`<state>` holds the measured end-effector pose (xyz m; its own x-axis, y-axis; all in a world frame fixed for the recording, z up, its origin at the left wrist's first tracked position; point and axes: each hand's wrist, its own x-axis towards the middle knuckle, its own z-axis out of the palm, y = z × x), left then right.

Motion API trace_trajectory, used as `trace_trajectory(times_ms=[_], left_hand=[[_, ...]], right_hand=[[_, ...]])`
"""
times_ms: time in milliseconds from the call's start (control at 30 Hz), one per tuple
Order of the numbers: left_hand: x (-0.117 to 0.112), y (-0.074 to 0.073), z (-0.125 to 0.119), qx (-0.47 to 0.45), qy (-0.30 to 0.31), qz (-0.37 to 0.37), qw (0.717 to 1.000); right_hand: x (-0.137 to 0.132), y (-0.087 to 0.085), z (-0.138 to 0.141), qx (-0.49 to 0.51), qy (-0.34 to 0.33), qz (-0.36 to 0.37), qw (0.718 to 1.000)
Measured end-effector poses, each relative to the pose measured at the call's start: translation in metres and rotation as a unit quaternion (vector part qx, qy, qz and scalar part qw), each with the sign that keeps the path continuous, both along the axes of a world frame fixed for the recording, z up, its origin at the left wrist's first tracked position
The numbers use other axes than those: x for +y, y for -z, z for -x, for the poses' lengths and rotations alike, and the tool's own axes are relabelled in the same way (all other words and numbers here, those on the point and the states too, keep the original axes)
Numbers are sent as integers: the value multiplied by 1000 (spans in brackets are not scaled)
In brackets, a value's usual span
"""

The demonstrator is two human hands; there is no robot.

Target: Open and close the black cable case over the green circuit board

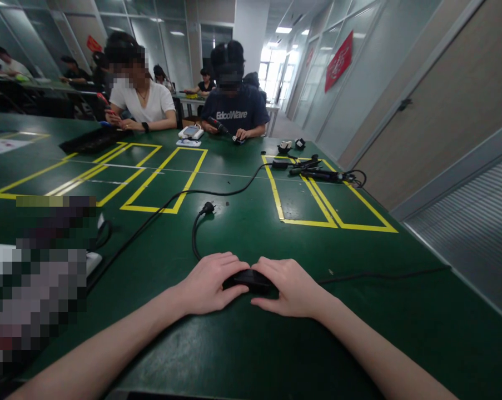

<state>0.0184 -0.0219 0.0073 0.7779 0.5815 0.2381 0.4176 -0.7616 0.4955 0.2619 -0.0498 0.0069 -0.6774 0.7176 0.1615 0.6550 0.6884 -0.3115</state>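
A black power adapter [253, 280] lies on the green table in front of me, partly covered by both hands. My left hand [212, 282] is closed round its left end, thumb in front and fingers over the back. On the other end, my right hand [290, 286] has its fingers curled over the top, with the thumb lower and toward me. From behind my left hand a short black cord curves away to a plug [208, 208]. A thin black cable [379, 275] runs from beside my right hand to the table's right edge.
Yellow tape outlines [178, 210] mark the green table [242, 239]. A long black cable [184, 192] crosses to dark tools [317, 173] at the right. Opposite, one person holds a dark tool [220, 126]; another sits beside a black tray [90, 141]. A blurred-out person is at left.
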Motion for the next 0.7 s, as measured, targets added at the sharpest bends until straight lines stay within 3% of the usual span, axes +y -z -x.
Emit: trace_trajectory(times_ms=[300, 400, 467, 567, 700], left_hand=[[2, 6, 0, -34, -64, -44, 996], [5, 5, 1, -105, -71, -95, 987], [7, 3, 2, -176, -85, -146, 970], [7, -1, 4, -234, -86, -183, 951], [5, 1, 2, -151, 8, -124, 981]], right_hand=[[-1, 9, 5, -21, -12, -50, 998], [3, 9, -2, 18, 15, -14, 1000], [9, 7, -11, 94, 59, 13, 994], [22, 0, -30, 257, 169, 19, 951], [41, -14, -67, 425, 341, 26, 838]])
